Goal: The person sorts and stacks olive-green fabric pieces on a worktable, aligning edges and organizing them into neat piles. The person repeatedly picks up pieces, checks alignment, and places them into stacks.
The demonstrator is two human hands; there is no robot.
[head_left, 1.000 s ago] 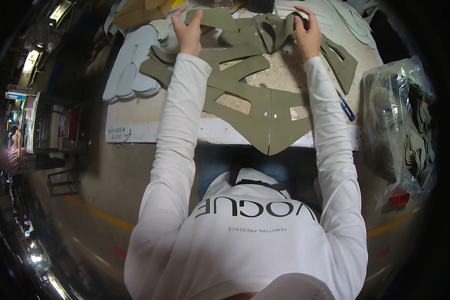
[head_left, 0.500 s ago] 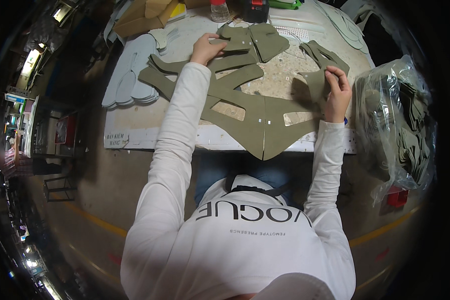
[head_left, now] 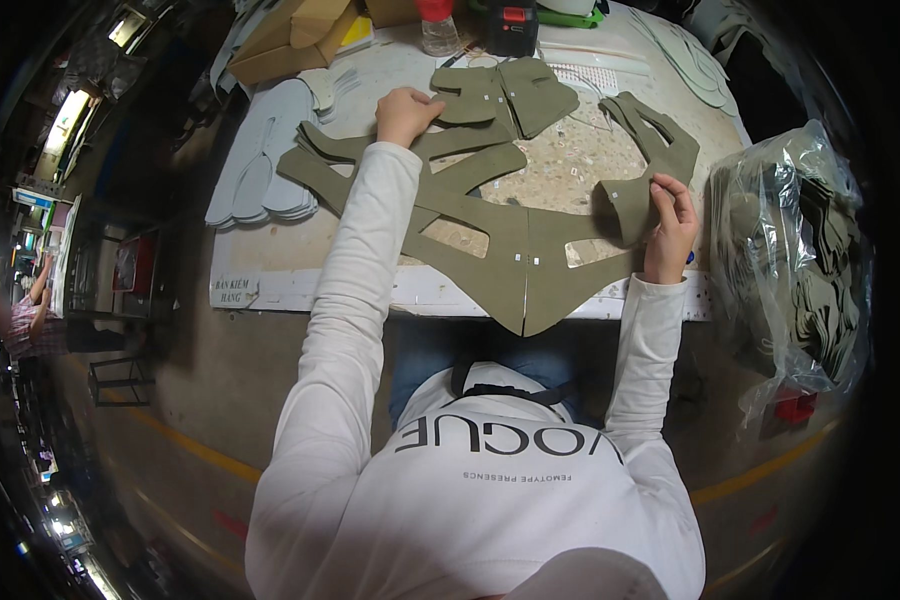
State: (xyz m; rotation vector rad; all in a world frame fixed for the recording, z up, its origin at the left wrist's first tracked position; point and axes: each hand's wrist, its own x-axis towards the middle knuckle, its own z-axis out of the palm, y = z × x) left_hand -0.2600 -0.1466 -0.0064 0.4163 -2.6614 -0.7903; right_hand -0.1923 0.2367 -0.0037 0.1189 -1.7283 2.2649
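Observation:
Several flat olive-green cut panels with small white tags lie on the table. My left hand (head_left: 407, 117) is closed in a pinch on the left edge of a back panel (head_left: 468, 107), beside a matching panel (head_left: 537, 97). At the right, my right hand (head_left: 674, 228) grips the edge of a curved olive panel (head_left: 660, 145) between thumb and fingers; its near end curls up off the surface. Between my arms, two large panels with cut-out slots, the left one (head_left: 475, 235) and the right one (head_left: 570, 240), meet at a seam-like line. Their pointed ends overhang the table's front edge.
Stacked pale grey cut pieces (head_left: 263, 170) sit at the left of the table (head_left: 530, 180). Farther back are a cardboard box (head_left: 295, 42), a red-capped clear bottle (head_left: 438, 30) and a black battery-like block (head_left: 511, 30). A clear plastic bag (head_left: 785, 250) of olive pieces is at the right.
My right hand has come nearer with the curved panel, whose near end has dropped toward the front. My left hand has shifted slightly left and nearer, and its panel lies flatter.

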